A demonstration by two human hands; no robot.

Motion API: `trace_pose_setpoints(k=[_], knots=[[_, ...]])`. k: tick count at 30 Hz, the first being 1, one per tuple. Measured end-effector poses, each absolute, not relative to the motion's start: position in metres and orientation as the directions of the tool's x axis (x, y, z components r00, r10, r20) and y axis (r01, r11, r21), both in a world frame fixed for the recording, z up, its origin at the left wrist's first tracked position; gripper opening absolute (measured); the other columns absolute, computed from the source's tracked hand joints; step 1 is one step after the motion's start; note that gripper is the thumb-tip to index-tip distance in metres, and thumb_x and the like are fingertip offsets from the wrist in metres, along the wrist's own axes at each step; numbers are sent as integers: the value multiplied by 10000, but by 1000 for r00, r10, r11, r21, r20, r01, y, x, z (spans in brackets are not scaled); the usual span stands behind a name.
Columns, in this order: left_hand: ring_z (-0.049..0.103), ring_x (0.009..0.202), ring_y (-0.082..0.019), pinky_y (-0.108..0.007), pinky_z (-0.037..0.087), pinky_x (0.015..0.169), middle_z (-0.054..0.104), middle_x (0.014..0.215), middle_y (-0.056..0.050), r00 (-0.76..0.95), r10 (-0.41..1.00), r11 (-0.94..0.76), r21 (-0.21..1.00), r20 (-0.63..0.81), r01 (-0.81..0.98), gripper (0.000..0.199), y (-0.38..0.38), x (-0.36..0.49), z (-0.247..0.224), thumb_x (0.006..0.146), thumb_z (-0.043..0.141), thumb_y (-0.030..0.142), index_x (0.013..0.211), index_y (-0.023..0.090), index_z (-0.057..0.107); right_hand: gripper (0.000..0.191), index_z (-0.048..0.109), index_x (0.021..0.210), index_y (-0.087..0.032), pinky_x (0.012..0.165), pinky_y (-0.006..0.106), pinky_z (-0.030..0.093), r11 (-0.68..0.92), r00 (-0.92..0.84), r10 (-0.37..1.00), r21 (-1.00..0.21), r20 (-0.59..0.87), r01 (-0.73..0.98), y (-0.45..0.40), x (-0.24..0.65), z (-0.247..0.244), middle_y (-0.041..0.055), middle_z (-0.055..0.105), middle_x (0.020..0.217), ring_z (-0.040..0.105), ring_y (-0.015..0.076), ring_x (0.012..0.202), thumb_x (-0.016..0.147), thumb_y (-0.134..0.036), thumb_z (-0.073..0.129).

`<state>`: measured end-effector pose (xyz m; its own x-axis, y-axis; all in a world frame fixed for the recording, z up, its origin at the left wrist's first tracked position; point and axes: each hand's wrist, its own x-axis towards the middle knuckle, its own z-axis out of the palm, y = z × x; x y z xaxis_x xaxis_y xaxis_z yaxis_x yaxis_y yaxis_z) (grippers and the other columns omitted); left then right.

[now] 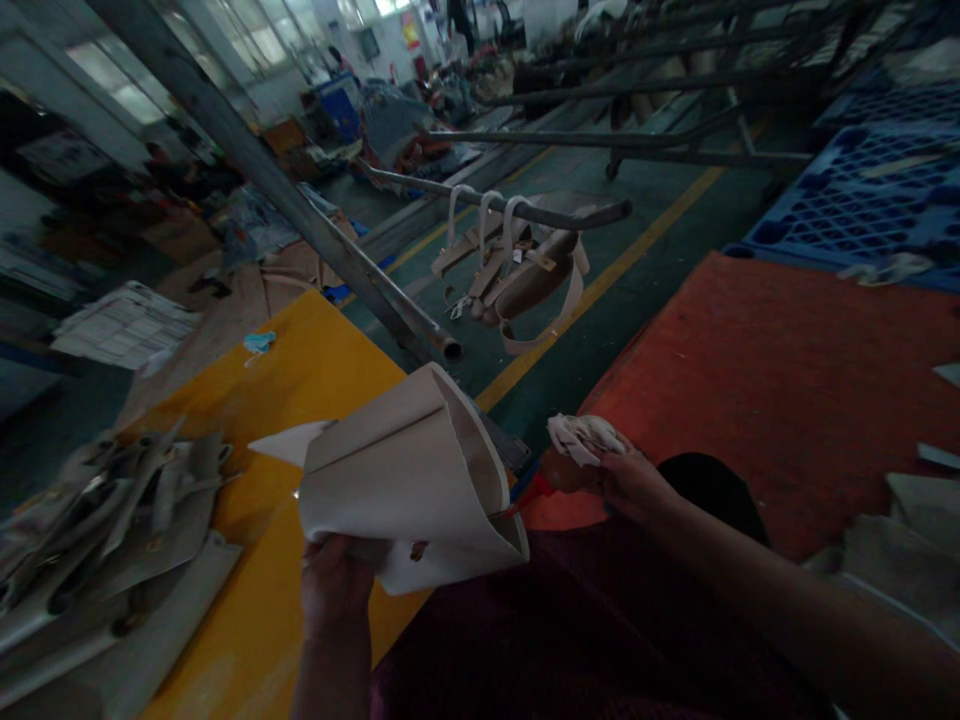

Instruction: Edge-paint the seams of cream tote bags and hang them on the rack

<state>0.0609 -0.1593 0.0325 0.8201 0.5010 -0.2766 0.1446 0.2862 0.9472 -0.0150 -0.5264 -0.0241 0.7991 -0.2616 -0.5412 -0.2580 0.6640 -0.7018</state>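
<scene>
The left hand (334, 590) clenches a curled beige sheet (401, 480) above the yellow desk (262, 450), while the right hand's fingers (611, 465) grasp a rag (585, 437) and red-tipped bottle (559, 472); a careless squeeze could drip and stain the sheet.

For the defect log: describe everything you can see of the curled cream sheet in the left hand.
The curled cream sheet is a matte, leather-like panel bent into a loose cone, creased along its outer face, a pointed corner jutting left. A small brown mark sits near its lower edge. The left hand grips it from below, above a yellow table.
</scene>
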Motion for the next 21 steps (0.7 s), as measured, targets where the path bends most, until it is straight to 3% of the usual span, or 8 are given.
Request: trace_pose_setpoints(k=[6, 13, 21], knots=[[720, 1066, -238, -356, 613, 961, 835, 966, 60, 833, 499, 266, 957, -238, 114, 506, -159, 62, 32, 402, 908, 263, 896, 329, 820, 604, 731, 1172, -311, 653, 384, 687, 702, 784, -292, -680, -548, -214, -529, -20, -24, 33, 842, 1107, 810, 289, 905, 651, -318, 1037], [739, 1109, -276, -460, 593, 1109, 836, 978, 50, 819, 525, 246, 962, -233, 116, 505, -157, 61, 29, 439, 882, 275, 934, 341, 810, 756, 716, 1114, -284, 584, 317, 637, 725, 740, -364, -671, -565, -155, -518, -19, -30, 29, 828, 1048, 783, 248, 816, 478, -330, 1121], [674, 1441, -308, -465, 520, 1281, 867, 1100, 50, 856, 487, 243, 968, -176, 61, 530, -149, 77, 42, 489, 872, 238, 1005, 353, 832, 821, 707, 1059, -310, 668, 351, 677, 713, 725, -486, -701, -487, 7, -511, -14, -37, 15, 821, 1068, 790, 270, 916, 369, -355, 1150]])
